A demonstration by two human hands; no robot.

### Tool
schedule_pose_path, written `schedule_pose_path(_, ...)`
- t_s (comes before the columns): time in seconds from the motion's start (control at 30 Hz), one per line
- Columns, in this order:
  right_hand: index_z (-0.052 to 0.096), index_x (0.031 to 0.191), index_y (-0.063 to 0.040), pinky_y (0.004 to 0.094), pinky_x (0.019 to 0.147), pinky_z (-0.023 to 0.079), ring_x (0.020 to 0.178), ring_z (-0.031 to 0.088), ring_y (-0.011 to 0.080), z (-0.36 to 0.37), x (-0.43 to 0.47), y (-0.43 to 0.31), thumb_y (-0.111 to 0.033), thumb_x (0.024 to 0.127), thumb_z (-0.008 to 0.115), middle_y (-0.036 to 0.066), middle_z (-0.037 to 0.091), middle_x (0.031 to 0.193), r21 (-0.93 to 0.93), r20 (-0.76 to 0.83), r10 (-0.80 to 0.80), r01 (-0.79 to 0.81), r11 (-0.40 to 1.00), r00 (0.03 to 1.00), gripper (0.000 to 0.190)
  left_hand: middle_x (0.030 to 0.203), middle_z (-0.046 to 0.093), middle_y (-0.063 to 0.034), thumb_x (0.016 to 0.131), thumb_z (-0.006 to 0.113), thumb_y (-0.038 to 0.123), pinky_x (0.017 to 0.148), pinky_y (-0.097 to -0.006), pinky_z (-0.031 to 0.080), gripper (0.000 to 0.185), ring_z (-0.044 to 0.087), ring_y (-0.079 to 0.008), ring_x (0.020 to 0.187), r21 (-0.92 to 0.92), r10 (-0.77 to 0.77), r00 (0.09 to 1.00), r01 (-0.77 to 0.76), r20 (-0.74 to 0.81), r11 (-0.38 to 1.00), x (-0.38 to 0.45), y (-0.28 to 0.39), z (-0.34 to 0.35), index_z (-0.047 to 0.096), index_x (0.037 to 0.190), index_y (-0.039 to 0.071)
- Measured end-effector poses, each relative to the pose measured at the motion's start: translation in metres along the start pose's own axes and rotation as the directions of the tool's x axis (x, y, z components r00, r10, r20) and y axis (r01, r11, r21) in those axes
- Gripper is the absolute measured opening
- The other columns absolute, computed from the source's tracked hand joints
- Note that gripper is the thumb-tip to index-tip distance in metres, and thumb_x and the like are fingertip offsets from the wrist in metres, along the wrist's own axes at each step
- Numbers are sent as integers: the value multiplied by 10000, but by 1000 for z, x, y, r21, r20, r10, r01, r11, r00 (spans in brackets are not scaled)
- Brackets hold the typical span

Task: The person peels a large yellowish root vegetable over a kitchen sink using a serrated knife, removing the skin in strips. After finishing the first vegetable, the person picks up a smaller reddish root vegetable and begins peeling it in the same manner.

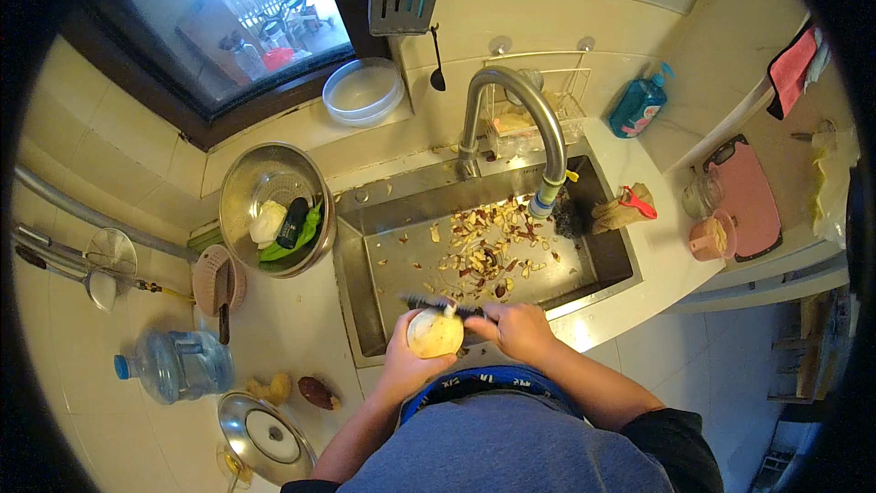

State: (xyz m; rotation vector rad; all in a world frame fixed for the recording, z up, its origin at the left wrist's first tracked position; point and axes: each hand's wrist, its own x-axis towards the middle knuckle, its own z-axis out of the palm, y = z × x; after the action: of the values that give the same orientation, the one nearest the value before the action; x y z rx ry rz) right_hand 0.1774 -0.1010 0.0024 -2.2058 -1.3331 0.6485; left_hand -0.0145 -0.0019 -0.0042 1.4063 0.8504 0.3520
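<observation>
My left hand (409,363) grips a round, pale yellow peeled root vegetable (436,334) above the front edge of the sink. In my right hand (521,332) is the dark handle of a knife (438,304). Its blurred blade lies against the far side of the vegetable, where a small pale piece shows. Below them the stainless steel sink (397,287) holds many scattered pale and reddish-brown peelings (482,246), thickest around the drain. Fingers hide part of the vegetable and the handle.
A curved steel faucet (520,85) arches over the sink. Left of it stands a steel bowl (236,181) with green vegetables and a white one. A reddish-brown tuber (317,392), a ginger root (270,389), a pot lid (263,455) and a water jug (181,364) sit nearby. A red peeler (638,203) lies right.
</observation>
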Motion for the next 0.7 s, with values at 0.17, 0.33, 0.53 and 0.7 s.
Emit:
schedule_pose_path(0.17,601,758,-34,339,422,403,448,531,217,15,9,95,-538,920,411,146,614,626,314,116,309,-330,890,944,563,1129,550,-113,535,849,140,923,-341,436,836,546,-215,1053,176,228,973,-228,25,958,-13,29,-2,409,1241,58)
schedule_pose_path(0.33,516,1156,-47,207,361,361,411,487,83,-4,-3,7,-396,869,603,46,599,642,846,383,14,-357,395,924,460,1189,510,-160,555,854,173,916,-363,441,899,535,-270,1084,321,305,952,-298,30,899,2,25,11,362,1298,58)
schedule_pose_path(0.53,537,1125,-11,191,392,332,434,447,57,-6,10,-11,-264,762,731,10,556,673,869,406,-86,-356,344,910,483,1286,418,-180,606,835,204,967,-357,391,1095,464,-274,1164,-54,87,975,-78,203,995,3,26,6,137,1437,58)
schedule_pose_path(0.7,579,1099,-36,278,433,399,471,518,154,1,16,-15,-285,813,665,53,607,721,788,166,-150,-40,615,975,389,1200,513,-91,627,805,115,916,-316,428,882,519,-171,1083,-479,-3,927,196,375,856,9,8,2,318,1355,8)
